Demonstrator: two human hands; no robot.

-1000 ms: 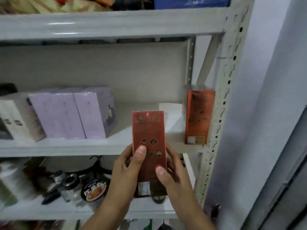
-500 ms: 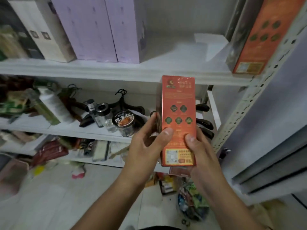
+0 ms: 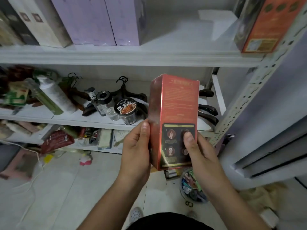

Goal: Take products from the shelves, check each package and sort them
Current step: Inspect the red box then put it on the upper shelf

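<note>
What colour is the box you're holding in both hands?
The box is glossy red, with a dark panel of small pictures low on its facing side. Head view.

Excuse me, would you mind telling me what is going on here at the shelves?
A person holds a tall red box upright before them. The left hand grips its left edge and the right hand grips the right side, thumb on the printed picture panel facing the camera, as if checking the package. A similar box stands on the upper shelf at the right, with lilac boxes further left.
</note>
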